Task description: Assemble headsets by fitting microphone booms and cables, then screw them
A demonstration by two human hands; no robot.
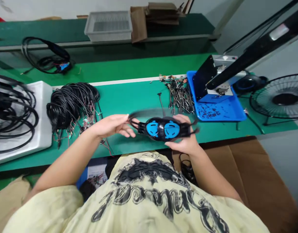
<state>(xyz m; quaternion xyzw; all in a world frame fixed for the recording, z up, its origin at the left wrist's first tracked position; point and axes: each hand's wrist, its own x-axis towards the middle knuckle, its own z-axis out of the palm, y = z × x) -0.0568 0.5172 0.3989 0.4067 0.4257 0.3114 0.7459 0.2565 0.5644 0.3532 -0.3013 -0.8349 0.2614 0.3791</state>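
- On the green-topped workbench, a black-and-blue headset with two rounded blue cup faces is held up in both hands, just above the mat near the front edge; its band is blurred, so motion is likely;
- left hand: fingers loosely spread, partly open, with the fingertips on the headset's left end; light hold;
- right hand: curled under and behind the right end, cradling it; the fingers are mostly hidden, so grip tightness cannot be told;
- work in hand, as judged: the headset is being handled and turned between both hands;
- to the left: a coil of black cable with loose wired ends lies on the mat; a white plastic tray holds more black cable;
- to the right: a heap of small metal-and-wire parts lies beside a bright blue plastic tray, on which a black-and-silver bench machine stands.
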